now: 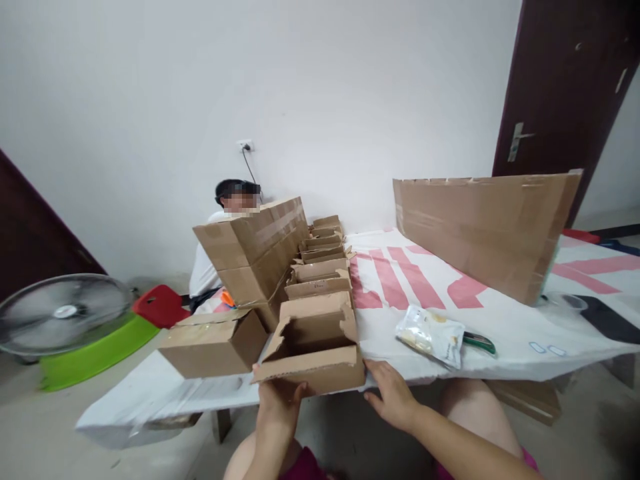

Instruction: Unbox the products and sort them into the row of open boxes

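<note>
At the table's front edge stands an open-topped cardboard box, its flaps raised and torn, its inside dark. My left hand grips the front left corner, thumb on the front face and fingertips at the left side. Beside the front right corner, my right hand has its fingers stretched out with thumb apart, the fingertips at or very near the box's side. A row of several more open boxes runs back from it toward the wall.
Left of the row are a closed carton and stacked cartons, with a person behind. Rightward on the white cloth lie a plastic packet and a green-handled cutter. A large cardboard panel stands upright beyond.
</note>
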### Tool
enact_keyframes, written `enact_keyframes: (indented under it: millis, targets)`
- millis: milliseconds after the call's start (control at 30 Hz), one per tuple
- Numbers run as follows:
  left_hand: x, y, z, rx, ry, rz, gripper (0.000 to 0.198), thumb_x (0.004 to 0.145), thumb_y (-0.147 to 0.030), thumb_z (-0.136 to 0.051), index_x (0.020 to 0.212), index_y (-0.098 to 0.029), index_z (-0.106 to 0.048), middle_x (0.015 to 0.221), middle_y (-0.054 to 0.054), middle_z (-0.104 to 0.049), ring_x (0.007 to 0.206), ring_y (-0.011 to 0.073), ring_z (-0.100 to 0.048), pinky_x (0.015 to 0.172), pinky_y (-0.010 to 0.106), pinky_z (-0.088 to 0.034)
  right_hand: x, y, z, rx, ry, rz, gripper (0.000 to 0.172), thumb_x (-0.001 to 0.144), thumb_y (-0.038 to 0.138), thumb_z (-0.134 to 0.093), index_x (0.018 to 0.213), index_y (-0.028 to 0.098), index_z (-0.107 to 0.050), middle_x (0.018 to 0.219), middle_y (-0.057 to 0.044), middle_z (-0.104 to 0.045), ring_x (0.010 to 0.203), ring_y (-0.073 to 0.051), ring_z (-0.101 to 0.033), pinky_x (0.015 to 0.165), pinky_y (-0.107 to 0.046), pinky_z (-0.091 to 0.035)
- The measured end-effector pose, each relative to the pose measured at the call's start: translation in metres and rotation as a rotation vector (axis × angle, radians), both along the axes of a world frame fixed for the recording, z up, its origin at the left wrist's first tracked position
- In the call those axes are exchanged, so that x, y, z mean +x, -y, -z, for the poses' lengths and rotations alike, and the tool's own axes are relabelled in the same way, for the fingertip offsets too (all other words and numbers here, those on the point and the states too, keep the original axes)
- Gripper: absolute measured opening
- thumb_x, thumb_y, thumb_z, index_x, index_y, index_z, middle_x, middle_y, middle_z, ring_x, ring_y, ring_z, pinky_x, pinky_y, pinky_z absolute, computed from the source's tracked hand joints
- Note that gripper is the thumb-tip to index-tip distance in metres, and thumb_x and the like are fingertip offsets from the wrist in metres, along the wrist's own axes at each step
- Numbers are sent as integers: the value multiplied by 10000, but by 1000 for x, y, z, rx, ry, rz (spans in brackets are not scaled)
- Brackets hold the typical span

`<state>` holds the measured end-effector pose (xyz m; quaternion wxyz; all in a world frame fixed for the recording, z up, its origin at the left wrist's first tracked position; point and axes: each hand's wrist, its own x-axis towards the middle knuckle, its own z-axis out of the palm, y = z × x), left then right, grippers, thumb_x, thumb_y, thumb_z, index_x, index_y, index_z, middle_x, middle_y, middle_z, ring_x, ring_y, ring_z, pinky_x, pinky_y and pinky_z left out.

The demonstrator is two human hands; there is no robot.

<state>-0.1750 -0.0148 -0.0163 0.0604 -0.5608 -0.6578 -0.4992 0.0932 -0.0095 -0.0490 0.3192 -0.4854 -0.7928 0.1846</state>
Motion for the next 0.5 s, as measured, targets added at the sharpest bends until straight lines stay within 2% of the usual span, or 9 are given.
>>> enact_keyframes:
  millis: [100, 233, 300, 400, 500]
  targets:
    - [5, 6, 3, 24, -155, -65, 979, 742, -438, -650, 1479, -56, -133, 1504, 285, -246, 1403, 424, -246, 1076, 572, -342, 0, 2, -2, -17, 21, -7, 632, 729, 168, -589, 1346, 143, -459, 1320, -132, -555, 1215, -286, -477, 1072, -444, -353]
    - [32, 35, 0, 204, -347, -230, 1091, 754, -486, -668, 1501, -32, -14, 1536, 316, -114, 1405, 476, -183, 1072, 637, -285, -1, 3, 0, 0, 39, -6, 658, 709, 177, -594, 1348, 118, -451, 1313, -134, -554, 1209, -278, -471, 1069, -425, -360]
    - [44, 45, 1, 233, -422, -208, 1057, 764, -448, -675, 1510, -79, -24, 1555, 291, -49, 1414, 478, -144, 1066, 641, -291, -1, 3, 1, 6, 49, 7, 664, 709, 185, -598, 1351, 106, -448, 1304, -144, -557, 1203, -276, -475, 1063, -424, -367]
    - [49, 46, 15, 119, -488, -104, 899, 801, -379, -647, 1509, -169, -134, 1577, 227, 71, 1426, 475, -84, 1046, 642, -323, 0, 3, 1, 4, 82, 1, 661, 724, 197, -593, 1358, 81, -451, 1327, -159, -545, 1225, -278, -463, 1083, -429, -348]
    - [48, 32, 33, 5, -539, -30, 811, 800, -364, -644, 1466, -123, -249, 1565, 243, 123, 1418, 493, -69, 1006, 618, -390, 1, 3, -1, -13, 123, -37, 683, 726, 210, -595, 1381, 81, -447, 1394, -149, -504, 1280, -285, -420, 1115, -440, -307]
